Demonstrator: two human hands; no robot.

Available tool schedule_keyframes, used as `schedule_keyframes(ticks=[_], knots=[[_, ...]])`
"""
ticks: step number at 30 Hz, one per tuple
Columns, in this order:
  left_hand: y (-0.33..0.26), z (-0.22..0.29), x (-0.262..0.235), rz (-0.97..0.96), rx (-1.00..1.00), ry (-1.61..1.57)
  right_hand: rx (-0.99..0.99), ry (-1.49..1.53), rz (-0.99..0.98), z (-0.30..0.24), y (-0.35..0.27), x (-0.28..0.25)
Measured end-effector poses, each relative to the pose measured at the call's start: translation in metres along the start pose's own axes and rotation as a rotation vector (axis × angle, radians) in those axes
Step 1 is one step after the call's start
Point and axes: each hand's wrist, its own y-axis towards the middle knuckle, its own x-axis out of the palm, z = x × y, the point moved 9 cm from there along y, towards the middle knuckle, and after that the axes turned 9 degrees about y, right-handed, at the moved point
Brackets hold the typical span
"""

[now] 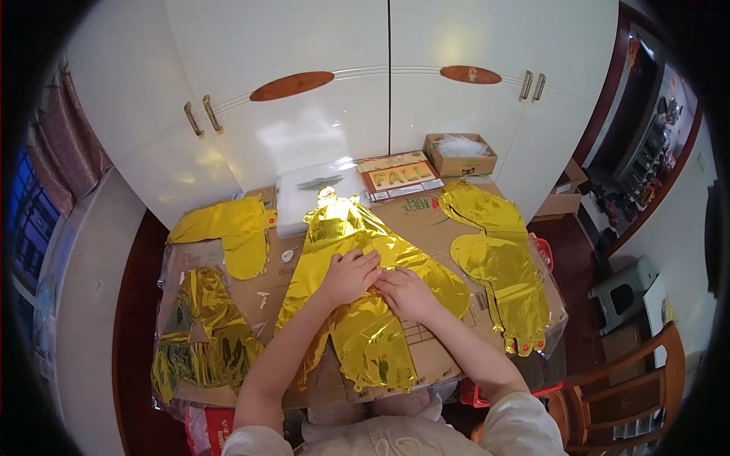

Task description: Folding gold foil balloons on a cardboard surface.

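On the cardboard-covered table, a gold foil balloon (426, 277), flat and creased, lies spread in front of me, with several foil layers overlapping. My left hand (351, 275) presses on its middle, the fingers drawn together at the foil. Close beside it, my right hand (405, 293) has its fingers bent onto the same foil, the fingertips nearly meeting the left ones. Any fold between the fingers is hidden. Flat gold foil balloons (502, 266) also lie on the right. Another gold foil piece (247, 254) sits at the upper left, and crumpled gold foil (205, 296) at the lower left.
Behind the balloons are a stack of clear plastic bags (319, 204), a printed card packet (401, 178) and a small cardboard box (461, 161) with white items. White cabinets (304, 129) back the table. A wooden chair (631, 380) stands at right, near a grey plastic stool (625, 295).
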Motion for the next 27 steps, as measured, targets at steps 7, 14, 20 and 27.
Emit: schedule_keyframes(ticks=[7, 14, 20, 27], knots=[[0.014, -0.02, 0.009, -0.038, -0.002, 0.073, 0.005, 0.021, -0.018, 0.001, 0.0, 0.004], [0.019, -0.025, 0.012, -0.019, 0.013, 0.142, 0.009, 0.033, -0.014, 0.003, -0.005, 0.003], [0.016, -0.023, 0.013, -0.014, 0.029, 0.189, -0.037, 0.07, -0.079, -0.011, -0.008, -0.009], [0.015, -0.026, 0.013, -0.066, 0.006, 0.199, 0.032, 0.29, -0.141, 0.002, -0.007, -0.004]])
